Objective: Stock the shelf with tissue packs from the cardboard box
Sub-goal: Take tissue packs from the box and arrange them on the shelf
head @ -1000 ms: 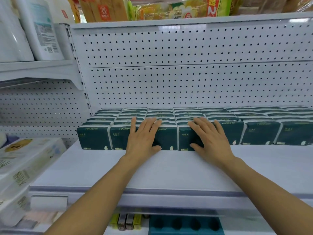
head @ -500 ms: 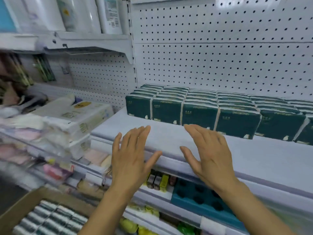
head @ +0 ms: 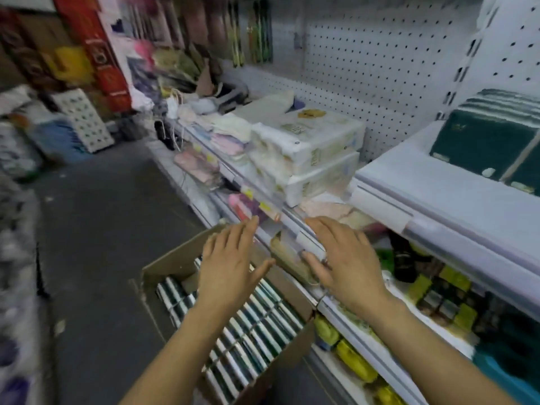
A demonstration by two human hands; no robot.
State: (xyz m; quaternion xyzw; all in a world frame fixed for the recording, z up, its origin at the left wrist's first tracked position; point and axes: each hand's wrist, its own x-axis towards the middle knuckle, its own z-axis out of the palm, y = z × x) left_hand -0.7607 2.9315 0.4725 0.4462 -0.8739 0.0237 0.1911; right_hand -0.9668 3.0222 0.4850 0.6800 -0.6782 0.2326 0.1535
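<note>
With both my left hand [head: 230, 267] and right hand [head: 347, 267] spread and holding nothing above the cardboard box [head: 163, 264] at lower centre, a hasty grab could spill its tissue packs [head: 254, 325] onto the floor [head: 111, 229].

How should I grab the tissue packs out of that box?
Come straight down from above. The tissue packs stand on edge in tight rows inside the open cardboard box, only their narrow tops showing. Probably best to press flat palms against both ends of a row and lift. Both hands, left hand and right hand, are open.
</note>
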